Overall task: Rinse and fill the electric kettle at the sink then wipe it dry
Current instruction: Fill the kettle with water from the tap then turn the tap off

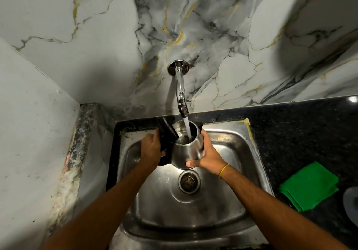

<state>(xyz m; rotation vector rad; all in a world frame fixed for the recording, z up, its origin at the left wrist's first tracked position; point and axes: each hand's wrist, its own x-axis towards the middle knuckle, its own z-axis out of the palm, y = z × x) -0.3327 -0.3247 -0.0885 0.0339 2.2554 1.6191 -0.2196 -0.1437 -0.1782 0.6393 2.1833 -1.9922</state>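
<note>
A steel electric kettle (184, 151) with a black handle and its black lid swung open is held upright over the steel sink (230, 145). My left hand (150, 151) grips the black handle on the kettle's left side. My right hand (209, 153) wraps the kettle's right wall, thumb along the bottom edge. A chrome wall tap (181, 89) runs, and its stream of water (188, 128) falls straight into the kettle's open mouth.
The sink drain (188, 182) lies below the kettle. A folded green cloth (308, 186) rests on the dark counter (302, 129) to the right, beside a grey round object (351, 201) at the frame edge. Marble wall behind, plain wall at left.
</note>
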